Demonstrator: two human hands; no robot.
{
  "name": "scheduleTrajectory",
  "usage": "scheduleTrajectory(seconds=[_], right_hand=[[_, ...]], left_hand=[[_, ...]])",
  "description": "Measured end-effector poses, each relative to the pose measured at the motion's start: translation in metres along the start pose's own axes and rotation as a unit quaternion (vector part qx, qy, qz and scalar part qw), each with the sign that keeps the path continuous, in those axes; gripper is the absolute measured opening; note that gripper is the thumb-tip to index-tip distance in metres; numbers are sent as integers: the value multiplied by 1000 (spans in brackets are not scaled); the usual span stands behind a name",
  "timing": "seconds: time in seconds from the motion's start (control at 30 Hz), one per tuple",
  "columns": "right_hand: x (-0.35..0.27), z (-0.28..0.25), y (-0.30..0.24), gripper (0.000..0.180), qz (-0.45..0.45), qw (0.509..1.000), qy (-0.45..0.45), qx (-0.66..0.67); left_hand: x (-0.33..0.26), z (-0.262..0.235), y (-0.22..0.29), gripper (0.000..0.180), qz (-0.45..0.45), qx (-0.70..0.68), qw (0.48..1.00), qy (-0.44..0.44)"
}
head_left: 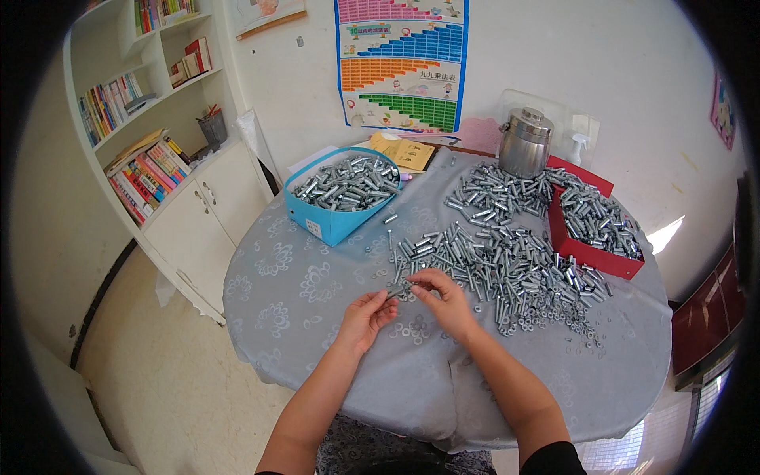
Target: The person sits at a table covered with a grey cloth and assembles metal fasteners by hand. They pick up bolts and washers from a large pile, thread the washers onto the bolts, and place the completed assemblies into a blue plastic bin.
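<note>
Steel canister (525, 142), wall chart (402, 62), bookshelf (142, 103) w/ books, spray bottle (580, 147).

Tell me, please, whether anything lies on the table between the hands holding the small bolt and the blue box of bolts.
Nothing visible blocks it. The left hand and right hand pinch a small bolt together; between it and the blue box lie only the grey tablecloth and a few loose washers and bolts.
</note>
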State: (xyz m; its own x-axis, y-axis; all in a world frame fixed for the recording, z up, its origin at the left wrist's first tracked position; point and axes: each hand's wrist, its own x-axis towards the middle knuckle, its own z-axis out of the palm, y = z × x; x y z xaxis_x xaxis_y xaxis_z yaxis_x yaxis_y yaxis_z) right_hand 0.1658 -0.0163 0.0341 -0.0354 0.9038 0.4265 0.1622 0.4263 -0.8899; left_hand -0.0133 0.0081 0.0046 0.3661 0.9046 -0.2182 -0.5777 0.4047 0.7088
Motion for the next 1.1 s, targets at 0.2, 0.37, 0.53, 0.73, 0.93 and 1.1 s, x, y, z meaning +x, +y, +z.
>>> scheduleTrajectory(seconds=[0.2, 0.37, 0.53, 0.73, 0.93, 1.1], right_hand=[[-2, 3, 1, 21, 0, 999, 13, 29], [-1, 4, -4, 18, -11, 999, -4, 34], [-2, -3, -8, 15, 85, 990, -1, -114], [-1, 6, -4, 35, 76, 994, 76, -27], [-4, -4, 7, 39, 133, 991, 23, 5], [-2, 0, -3, 39, 94, 995, 2, 18]], left_hand=[[1, -2, 0, 16, -36, 1, 999, -28], [2, -5, -1, 16, -52, -34, 997, -37], [-1, 2, 1, 14, -11, 37, 998, -54], [0, 2, -2, 13, 36, 38, 998, -43], [0, 2, -1, 12, 47, 31, 998, -8], [1, 0, -1, 13, 50, 19, 999, 6]])
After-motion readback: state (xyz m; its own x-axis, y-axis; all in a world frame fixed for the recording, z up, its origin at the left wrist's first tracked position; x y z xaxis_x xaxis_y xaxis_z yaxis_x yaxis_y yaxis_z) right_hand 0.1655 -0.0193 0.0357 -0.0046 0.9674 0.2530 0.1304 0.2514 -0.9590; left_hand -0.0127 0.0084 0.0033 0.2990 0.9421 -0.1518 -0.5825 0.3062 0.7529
